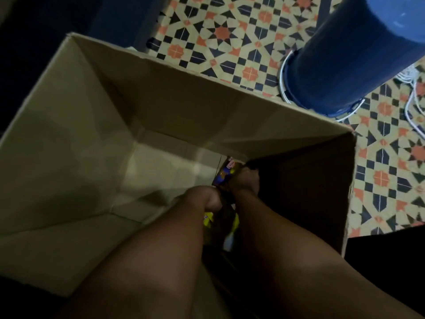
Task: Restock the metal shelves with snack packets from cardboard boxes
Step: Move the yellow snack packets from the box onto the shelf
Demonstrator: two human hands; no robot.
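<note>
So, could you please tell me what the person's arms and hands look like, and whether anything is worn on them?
Both forearms are bare up to the bottom frame edge, with no sleeves in view. The left hand and right hand show no gloves. No watch, bracelet or ring is visible, though the dim, blurred picture could hide small items.

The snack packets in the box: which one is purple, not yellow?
The purple packet is the one deepest in the cardboard box, beside the right hand. The yellow packets lie nearer the camera, between the forearms, below the left hand.
</note>
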